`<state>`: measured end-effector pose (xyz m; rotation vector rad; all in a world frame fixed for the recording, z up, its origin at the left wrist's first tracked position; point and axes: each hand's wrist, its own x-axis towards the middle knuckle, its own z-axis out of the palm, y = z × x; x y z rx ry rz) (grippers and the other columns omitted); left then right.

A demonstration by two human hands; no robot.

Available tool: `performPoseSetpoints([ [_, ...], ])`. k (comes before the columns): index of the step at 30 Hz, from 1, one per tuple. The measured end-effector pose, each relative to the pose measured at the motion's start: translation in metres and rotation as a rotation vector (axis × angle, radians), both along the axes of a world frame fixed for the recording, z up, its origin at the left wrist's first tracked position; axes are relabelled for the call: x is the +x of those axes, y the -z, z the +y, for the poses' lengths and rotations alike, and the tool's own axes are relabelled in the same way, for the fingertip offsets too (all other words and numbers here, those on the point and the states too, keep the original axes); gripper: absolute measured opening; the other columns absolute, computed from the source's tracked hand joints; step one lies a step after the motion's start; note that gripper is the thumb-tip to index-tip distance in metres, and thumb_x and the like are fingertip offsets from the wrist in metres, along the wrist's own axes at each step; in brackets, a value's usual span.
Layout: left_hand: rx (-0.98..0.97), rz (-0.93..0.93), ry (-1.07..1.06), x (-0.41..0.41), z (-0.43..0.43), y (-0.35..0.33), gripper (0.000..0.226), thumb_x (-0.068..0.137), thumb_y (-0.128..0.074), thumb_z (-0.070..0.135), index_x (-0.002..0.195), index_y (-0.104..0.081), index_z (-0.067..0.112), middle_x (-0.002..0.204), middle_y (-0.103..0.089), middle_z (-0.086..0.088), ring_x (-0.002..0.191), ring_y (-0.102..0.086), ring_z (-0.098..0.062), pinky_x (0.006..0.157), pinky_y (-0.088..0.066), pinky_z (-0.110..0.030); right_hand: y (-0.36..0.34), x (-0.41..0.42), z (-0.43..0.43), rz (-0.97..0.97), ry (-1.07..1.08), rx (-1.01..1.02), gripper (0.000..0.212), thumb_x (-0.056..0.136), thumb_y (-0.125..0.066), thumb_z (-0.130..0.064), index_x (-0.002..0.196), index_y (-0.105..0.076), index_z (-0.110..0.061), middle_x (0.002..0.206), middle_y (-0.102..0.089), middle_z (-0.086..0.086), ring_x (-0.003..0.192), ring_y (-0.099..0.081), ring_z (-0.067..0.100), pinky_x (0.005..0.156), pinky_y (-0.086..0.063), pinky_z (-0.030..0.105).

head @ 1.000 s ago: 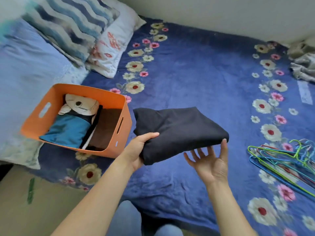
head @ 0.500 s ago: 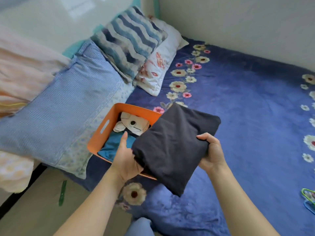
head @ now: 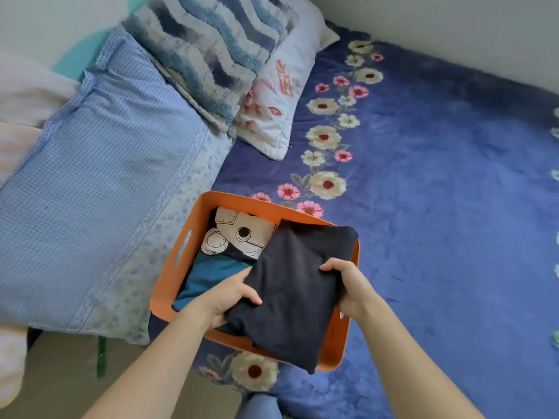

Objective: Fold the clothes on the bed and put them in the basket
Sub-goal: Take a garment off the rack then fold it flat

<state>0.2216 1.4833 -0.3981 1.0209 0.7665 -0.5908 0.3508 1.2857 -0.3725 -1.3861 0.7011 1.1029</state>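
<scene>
Head view: a bed under a plush blue floral blanket (head: 438, 176) runs up to a pale wall (head: 453, 25), with tan floor (head: 60, 373) at the near edge. The orange basket (head: 169, 285) sits on the blanket beside a blue checked pillow (head: 106, 176). The folded dark garment (head: 296, 285) covers the basket's right half and overhangs its front rim; can't tell what kind of garment it is. The left hand (head: 223, 297) and right hand (head: 348, 285) each grip a side of it. Smooth rounded plastic, soft matte cloth, and a teal fold (head: 211, 270) lies inside.

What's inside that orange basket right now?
A teal garment and a cream-print garment lie folded in the basket's left side. The dark folded garment, gripped by left hand and right hand, covers the right side, hiding it.
</scene>
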Motion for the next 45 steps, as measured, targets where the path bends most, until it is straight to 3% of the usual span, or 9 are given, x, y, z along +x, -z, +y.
performPoseSetpoints([
  [8, 0.418, 0.045, 0.291, 0.005, -0.031, 0.041, 0.068, 0.077, -0.048, -0.014, 0.128, -0.041, 0.03, 0.112, -0.061, 0.006, 0.103, -0.058, -0.012, 0.082, -0.05, -0.019, 0.056, 0.0, 0.022, -0.278, -0.009, -0.454, 0.049, 0.083, -0.063, 0.002, 0.127, -0.051, -0.019, 0.119, -0.059, 0.003, 0.104, -0.057, 0.028, 0.085, -0.05, 0.041],
  [11, 0.571, 0.085, 0.385, 0.005, -0.042, 0.051, 0.072, 0.08, -0.043, -0.005, 0.145, -0.031, 0.021, 0.13, -0.057, -0.003, 0.117, -0.054, -0.023, 0.099, -0.045, -0.031, 0.062, -0.009, 0.029, -0.423, -0.254, -0.654, 0.06, 0.088, -0.059, -0.003, 0.143, -0.036, -0.013, 0.136, -0.052, 0.011, 0.117, -0.055, 0.031, 0.094, -0.051, 0.039],
  [14, 0.841, 0.079, 0.6, 0.01, -0.051, 0.048, 0.072, 0.085, -0.05, 0.005, 0.149, -0.021, 0.015, 0.136, -0.049, -0.01, 0.122, -0.05, -0.029, 0.095, -0.043, -0.034, 0.051, -0.025, 0.032, -0.894, -0.555, -0.88, 0.079, 0.085, -0.059, -0.002, 0.152, -0.017, -0.001, 0.155, -0.026, 0.018, 0.142, -0.03, 0.033, 0.114, -0.033, 0.042],
  [17, 1.291, -0.142, 0.775, 0.006, -0.063, 0.039, 0.101, 0.077, -0.073, 0.022, 0.154, -0.008, 0.011, 0.149, -0.031, -0.012, 0.136, -0.036, -0.027, 0.103, -0.041, -0.032, 0.054, -0.032, 0.029, -1.326, -0.938, -0.915, 0.08, 0.074, -0.064, -0.003, 0.148, -0.034, -0.001, 0.154, -0.032, 0.019, 0.142, -0.031, 0.035, 0.113, -0.031, 0.048],
  [20, 1.383, -0.316, 0.99, 0.009, -0.067, 0.051, 0.131, 0.066, -0.079, 0.052, 0.152, 0.01, 0.008, 0.16, 0.012, -0.023, 0.148, 0.007, -0.037, 0.119, -0.011, -0.045, 0.064, -0.017, 0.023, -1.085, -1.285, -0.85, 0.083, 0.084, -0.063, -0.028, 0.153, -0.022, -0.006, 0.16, -0.015, 0.02, 0.149, -0.011, 0.036, 0.119, -0.013, 0.049],
  [23, 1.34, -0.187, 1.24, 0.018, -0.058, 0.063, 0.132, 0.075, -0.066, 0.065, 0.14, 0.033, 0.007, 0.143, 0.046, -0.019, 0.133, 0.042, -0.031, 0.112, 0.02, -0.045, 0.077, 0.005, 0.023, -0.814, -1.468, -0.751, 0.09, 0.091, -0.055, -0.043, 0.156, 0.002, -0.015, 0.163, 0.006, 0.015, 0.15, 0.007, 0.035, 0.121, -0.002, 0.048],
  [30, 1.393, -0.07, 1.369, 0.028, -0.067, 0.07, 0.132, 0.074, -0.066, 0.065, 0.147, 0.026, 0.005, 0.145, 0.043, -0.022, 0.134, 0.041, -0.035, 0.103, 0.026, -0.052, 0.074, 0.038, 0.026, -0.644, -1.571, -0.608, 0.111, 0.078, -0.073, -0.045, 0.156, 0.001, -0.019, 0.163, 0.002, 0.011, 0.15, -0.001, 0.031, 0.12, -0.014, 0.045],
  [38, 1.54, -0.158, 1.531, 0.106, -0.016, 0.07, 0.148, 0.058, -0.069, 0.077, 0.148, 0.021, 0.001, 0.154, 0.025, -0.028, 0.144, 0.024, -0.038, 0.108, 0.023, -0.049, 0.073, -0.006, 0.012, -0.684, -1.865, -0.863, 0.144, 0.063, -0.076, -0.068, 0.15, 0.016, 0.001, 0.153, 0.013, 0.038, 0.145, 0.006, 0.05, 0.12, -0.011, 0.051],
  [45, 1.622, -0.081, 1.804, 0.111, -0.035, 0.094, 0.144, 0.065, -0.058, 0.083, 0.144, 0.023, -0.005, 0.159, 0.012, -0.023, 0.146, 0.019, -0.038, 0.115, 0.014, -0.052, 0.101, -0.012, 0.022, -0.633, -1.882, -0.989, 0.12, 0.083, -0.066, -0.056, 0.151, 0.017, -0.001, 0.152, 0.017, 0.039, 0.144, 0.008, 0.051, 0.12, -0.009, 0.053],
])
